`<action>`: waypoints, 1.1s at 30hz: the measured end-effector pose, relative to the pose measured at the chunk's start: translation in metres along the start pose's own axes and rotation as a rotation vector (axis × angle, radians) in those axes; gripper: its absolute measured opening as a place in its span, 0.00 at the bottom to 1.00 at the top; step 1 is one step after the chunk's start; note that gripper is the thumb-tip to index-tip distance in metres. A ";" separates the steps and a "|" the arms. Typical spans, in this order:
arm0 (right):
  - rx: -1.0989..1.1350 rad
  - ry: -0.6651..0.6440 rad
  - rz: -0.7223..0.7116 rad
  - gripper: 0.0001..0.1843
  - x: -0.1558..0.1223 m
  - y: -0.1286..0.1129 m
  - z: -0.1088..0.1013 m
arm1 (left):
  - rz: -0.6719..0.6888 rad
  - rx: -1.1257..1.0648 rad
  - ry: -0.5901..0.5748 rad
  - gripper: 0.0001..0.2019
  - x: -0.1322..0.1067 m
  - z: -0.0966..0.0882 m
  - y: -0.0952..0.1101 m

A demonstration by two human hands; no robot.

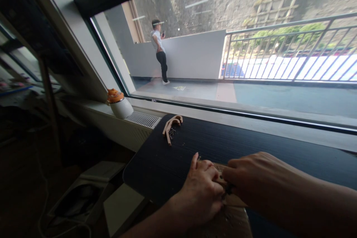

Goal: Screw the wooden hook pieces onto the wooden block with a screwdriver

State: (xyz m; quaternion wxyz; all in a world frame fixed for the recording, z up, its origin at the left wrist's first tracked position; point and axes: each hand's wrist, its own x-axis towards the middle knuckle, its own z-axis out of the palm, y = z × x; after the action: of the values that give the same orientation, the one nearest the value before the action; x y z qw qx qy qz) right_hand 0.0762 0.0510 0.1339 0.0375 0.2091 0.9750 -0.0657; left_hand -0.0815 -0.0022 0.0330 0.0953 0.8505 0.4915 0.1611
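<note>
Both my hands meet near the front of a dark tabletop (251, 145). My left hand (202, 189) is closed, its fingers curled over a light wooden piece (231, 202) that lies under both hands. My right hand (252, 176) is also closed, pinching something small and dark where the two hands touch; I cannot make it out. Further back on the tabletop, apart from my hands, lie a few curved wooden pieces (171, 126) with tiny scraps beside them.
A white jar with an orange lid (118, 103) stands on the windowsill beside a vent grille (142, 119). Outside the window a person (160, 50) stands on a balcony with a metal railing (290, 50). A white bin (83, 193) sits on the floor at the left.
</note>
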 end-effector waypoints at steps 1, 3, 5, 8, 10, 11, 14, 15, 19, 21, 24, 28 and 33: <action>-0.008 -0.021 0.010 0.11 0.000 0.000 -0.001 | 0.000 -0.002 0.002 0.04 0.000 0.000 0.000; -0.032 -0.061 0.027 0.12 0.000 -0.001 -0.004 | -0.001 -0.009 0.006 0.05 0.000 0.000 0.001; -0.063 -0.094 0.046 0.12 0.000 -0.001 -0.007 | -0.005 -0.015 0.004 0.05 -0.001 -0.001 0.001; -0.069 -0.086 0.068 0.10 -0.001 -0.002 -0.010 | -0.007 -0.016 0.004 0.05 0.000 0.000 0.000; -0.050 -0.057 0.055 0.11 -0.003 -0.001 -0.010 | -0.005 -0.009 0.012 0.05 0.000 0.001 -0.001; -0.046 -0.046 0.039 0.11 -0.003 0.000 -0.009 | -0.002 -0.005 0.015 0.05 0.000 0.001 -0.002; -0.049 -0.046 0.001 0.07 -0.004 0.005 -0.004 | 0.002 -0.002 0.013 0.04 0.000 0.002 -0.002; -0.049 -0.049 -0.002 0.06 -0.004 0.007 -0.001 | 0.000 -0.004 0.011 0.04 0.000 0.002 -0.002; -0.052 -0.054 0.013 0.16 -0.006 0.015 0.006 | -0.009 -0.007 0.009 0.04 -0.001 0.001 -0.001; -0.053 -0.042 0.024 0.19 -0.009 0.018 0.008 | -0.008 -0.009 0.006 0.04 0.000 0.001 -0.002; -0.053 -0.024 0.036 0.19 -0.012 0.019 0.009 | -0.009 -0.015 -0.005 0.04 0.001 0.001 -0.001; -0.042 -0.011 0.044 0.16 -0.011 0.011 0.009 | -0.010 -0.043 0.007 0.10 -0.003 -0.006 0.002; -0.007 0.024 0.020 0.13 -0.013 0.003 -0.001 | -0.123 -0.063 0.184 0.26 -0.027 -0.018 -0.003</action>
State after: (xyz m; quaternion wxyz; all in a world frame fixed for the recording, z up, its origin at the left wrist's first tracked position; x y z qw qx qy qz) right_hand 0.0895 0.0482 0.1356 0.0271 0.2195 0.9734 -0.0594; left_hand -0.1030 -0.0237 0.0440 0.0863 0.7970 0.5440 0.2477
